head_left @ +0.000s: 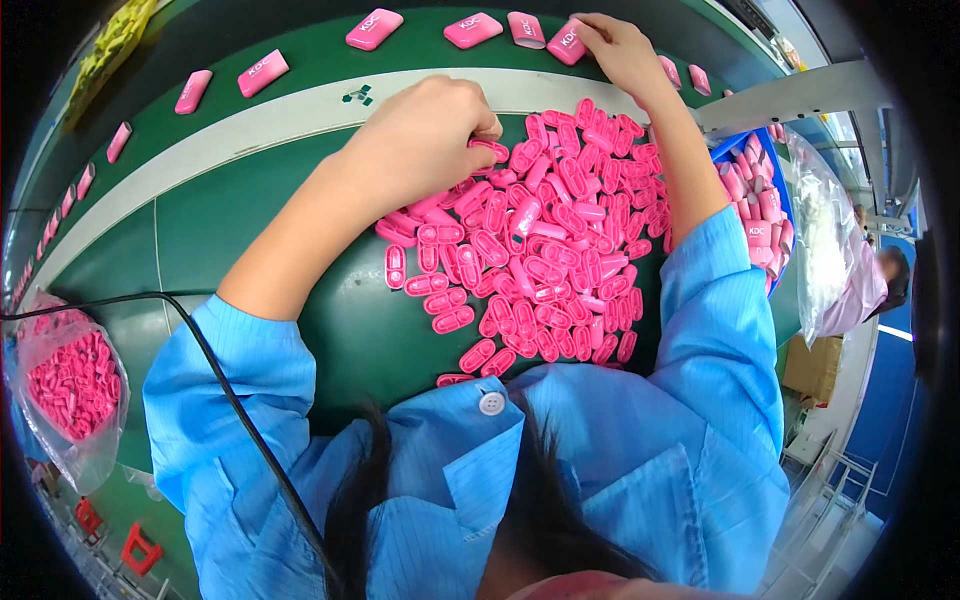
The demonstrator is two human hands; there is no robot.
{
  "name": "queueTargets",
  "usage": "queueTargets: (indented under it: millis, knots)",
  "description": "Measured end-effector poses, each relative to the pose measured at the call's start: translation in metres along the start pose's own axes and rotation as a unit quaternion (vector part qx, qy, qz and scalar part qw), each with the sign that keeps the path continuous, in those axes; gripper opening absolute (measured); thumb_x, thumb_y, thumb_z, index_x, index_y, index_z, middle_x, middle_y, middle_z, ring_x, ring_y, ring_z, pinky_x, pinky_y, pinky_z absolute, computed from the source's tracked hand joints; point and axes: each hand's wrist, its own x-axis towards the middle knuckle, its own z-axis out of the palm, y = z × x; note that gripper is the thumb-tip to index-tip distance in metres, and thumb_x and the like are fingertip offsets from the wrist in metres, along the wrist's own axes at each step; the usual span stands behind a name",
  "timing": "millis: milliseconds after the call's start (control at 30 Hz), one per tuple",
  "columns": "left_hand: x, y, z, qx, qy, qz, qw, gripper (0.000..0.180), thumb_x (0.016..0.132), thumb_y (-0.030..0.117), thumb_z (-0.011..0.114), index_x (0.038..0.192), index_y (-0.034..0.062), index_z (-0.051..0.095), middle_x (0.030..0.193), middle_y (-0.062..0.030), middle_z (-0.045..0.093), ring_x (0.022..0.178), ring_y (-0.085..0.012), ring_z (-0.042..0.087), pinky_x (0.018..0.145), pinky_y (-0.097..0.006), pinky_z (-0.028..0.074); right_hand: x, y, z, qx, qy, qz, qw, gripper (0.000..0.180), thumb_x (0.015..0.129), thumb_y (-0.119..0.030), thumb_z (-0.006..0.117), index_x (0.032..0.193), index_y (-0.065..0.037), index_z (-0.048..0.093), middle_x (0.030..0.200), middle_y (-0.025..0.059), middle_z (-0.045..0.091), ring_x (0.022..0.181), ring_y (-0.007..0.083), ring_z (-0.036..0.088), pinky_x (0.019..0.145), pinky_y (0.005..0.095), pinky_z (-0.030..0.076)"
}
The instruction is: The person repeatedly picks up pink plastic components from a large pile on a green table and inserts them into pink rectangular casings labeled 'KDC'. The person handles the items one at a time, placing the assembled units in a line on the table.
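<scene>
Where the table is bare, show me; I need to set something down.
Bare: green table between left forearm, white strip and bag of pink pieces, though a cable crosses its near edge; another patch between left sleeve and pink pile. Crowded: that pile, mostly between the forearms.

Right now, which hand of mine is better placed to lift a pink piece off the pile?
Probably the left hand: it's beside the pile, touching a small pink piece. The right hand is up at the belt, gripping a pink case.
</scene>
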Motion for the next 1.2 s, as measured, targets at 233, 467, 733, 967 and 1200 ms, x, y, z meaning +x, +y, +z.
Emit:
queueTargets:
  millis: [233, 467, 733, 967, 1200]
  knots:
    - [0.004, -0.001, 0.008, -0.047, 0.072, 0.004, 0.996, 0.024, 0.078, 0.012, 0.066, 0.1, 0.0024, 0.065, 0.084, -0.0131, 0.062, 0.065, -0.0211, 0.06, 0.063, -0.03, 0.049, 0.021, -0.044, 0.027, -0.074, 0.05, -0.151, 0.984, 0.031, 0.083, -0.023, 0.056, 0.1, 0.002, 0.064, 0.103, 0.0226, 0.061, 0.103, 0.0378, 0.054, 0.093, 0.0417, 0.041]
    - [0.01, -0.021, 0.006, -0.469, 0.112, -0.197, 0.854, 0.037, 0.087, 0.013, 0.06, 0.122, 0.0024, 0.054, 0.096, -0.0101, 0.063, 0.08, -0.013, 0.063, 0.075, -0.025, 0.052, -0.015, -0.088, 0.006, 0.167, -0.034, -0.065, 0.983, 0.019, 0.085, -0.009, 0.059, 0.099, 0.003, 0.059, 0.09, 0.0134, 0.066, 0.077, 0.028, 0.065, 0.074, 0.0314, 0.052]
    - [0.017, -0.026, 0.017, -0.584, 0.177, -0.174, 0.773, 0.035, 0.082, 0.004, 0.066, 0.114, -0.0049, 0.056, 0.106, -0.0139, 0.063, 0.094, -0.0172, 0.064, 0.087, -0.027, 0.051, -0.074, -0.072, 0.013, 0.502, -0.077, 0.085, 0.857, 0.038, 0.087, -0.008, 0.062, 0.122, 0.003, 0.051, 0.111, 0.0138, 0.061, 0.092, 0.0173, 0.063, 0.081, 0.0266, 0.052]
    - [0.016, -0.021, 0.017, -0.532, 0.168, -0.188, 0.809, 0.033, 0.08, 0.006, 0.069, 0.11, -0.0036, 0.059, 0.095, -0.0106, 0.066, 0.086, -0.0156, 0.065, 0.078, -0.025, 0.054, -0.079, -0.072, 0.02, 0.558, -0.074, 0.067, 0.824, 0.034, 0.087, -0.003, 0.059, 0.119, 0.006, 0.051, 0.11, 0.0156, 0.062, 0.094, 0.0206, 0.064, 0.085, 0.0284, 0.052]
    - [0.013, -0.015, 0.004, -0.446, 0.109, -0.166, 0.873, 0.035, 0.082, 0.009, 0.067, 0.112, -0.0061, 0.058, 0.092, -0.0121, 0.068, 0.083, -0.0154, 0.066, 0.074, -0.025, 0.053, -0.082, -0.078, 0.017, 0.526, -0.049, 0.012, 0.849, 0.033, 0.087, 0.0, 0.058, 0.118, 0.006, 0.051, 0.108, 0.0148, 0.062, 0.095, 0.0194, 0.063, 0.085, 0.0278, 0.051]
